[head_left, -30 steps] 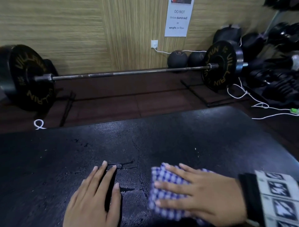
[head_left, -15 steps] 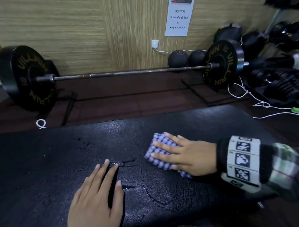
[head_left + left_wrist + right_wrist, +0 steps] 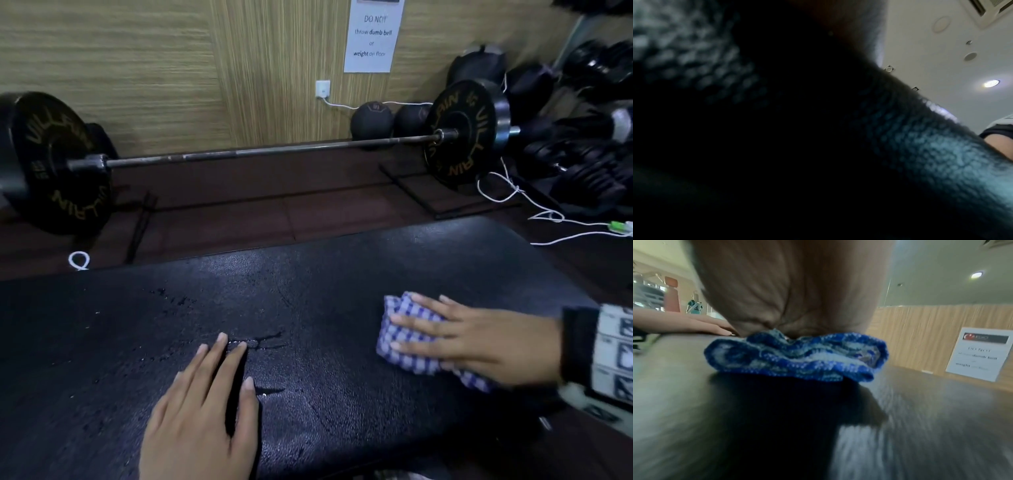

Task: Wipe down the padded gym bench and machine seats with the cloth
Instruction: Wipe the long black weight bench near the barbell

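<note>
On the floor along the wood-grain wall (image 3: 137,61) lies a loaded barbell (image 3: 260,152), a black plate at each end, with two dark balls (image 3: 371,120) tucked against the wall behind it and a pile of dumbbells (image 3: 589,164) off to the right. A white cable (image 3: 513,195) trails from a wall socket across the floor, and a printed notice (image 3: 372,37) hangs above. Nearer to me, the black padded counter (image 3: 308,281) stretches across the foreground, its textured cover cracked and glistening with damp patches. The right hand (image 3: 479,342) lies flat with straight fingers spread over the blue-and-white checked cloth (image 3: 407,339), pressing it down onto the right part of the counter; from the wrist view the cloth (image 3: 797,356) is bunched in folds under the palm. The left hand (image 3: 202,418) rests flat on the counter, well apart from the cloth, fingers straight and relaxed, grasping nothing. Its fingertips (image 3: 222,337) sit beside a small wet crack.
</note>
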`<state>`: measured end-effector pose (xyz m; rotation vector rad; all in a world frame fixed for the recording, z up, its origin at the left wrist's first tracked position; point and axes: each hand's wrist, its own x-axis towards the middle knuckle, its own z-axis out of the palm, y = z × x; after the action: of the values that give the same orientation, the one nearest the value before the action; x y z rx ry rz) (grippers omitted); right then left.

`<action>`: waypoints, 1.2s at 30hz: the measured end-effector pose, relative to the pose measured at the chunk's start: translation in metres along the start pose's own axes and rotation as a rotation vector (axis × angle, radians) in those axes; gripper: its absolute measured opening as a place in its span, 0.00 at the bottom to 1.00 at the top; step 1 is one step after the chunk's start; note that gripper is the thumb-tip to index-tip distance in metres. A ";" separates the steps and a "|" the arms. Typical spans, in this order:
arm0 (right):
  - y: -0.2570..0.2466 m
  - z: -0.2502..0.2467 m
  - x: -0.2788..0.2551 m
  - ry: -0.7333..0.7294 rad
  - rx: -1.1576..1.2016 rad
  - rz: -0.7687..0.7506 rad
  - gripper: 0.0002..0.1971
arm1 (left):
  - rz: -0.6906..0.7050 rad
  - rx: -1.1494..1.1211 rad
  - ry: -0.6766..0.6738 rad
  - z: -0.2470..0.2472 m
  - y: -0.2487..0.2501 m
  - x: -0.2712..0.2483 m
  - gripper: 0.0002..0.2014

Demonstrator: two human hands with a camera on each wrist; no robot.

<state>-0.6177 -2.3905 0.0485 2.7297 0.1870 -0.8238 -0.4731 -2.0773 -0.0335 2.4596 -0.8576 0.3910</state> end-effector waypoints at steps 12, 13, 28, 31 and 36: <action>-0.075 -0.033 0.040 0.267 -0.064 -0.212 0.28 | -0.010 -0.002 -0.003 -0.001 0.002 -0.002 0.23; -0.081 -0.024 0.031 0.296 -0.084 -0.209 0.27 | -0.009 0.001 -0.005 -0.001 0.001 -0.002 0.23; -0.115 0.025 0.004 0.555 0.387 0.433 0.26 | -0.028 0.073 -0.104 -0.033 -0.038 -0.009 0.24; -0.137 0.006 0.028 0.617 0.521 0.599 0.29 | -0.124 0.129 -0.151 -0.051 -0.061 -0.011 0.24; -0.158 -0.022 0.064 0.625 0.538 0.669 0.29 | -0.186 0.150 -0.177 -0.059 -0.075 -0.013 0.24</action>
<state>-0.5854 -2.2306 -0.0057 3.1048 -0.8982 0.2081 -0.4408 -1.9881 -0.0165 2.7181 -0.6811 0.1790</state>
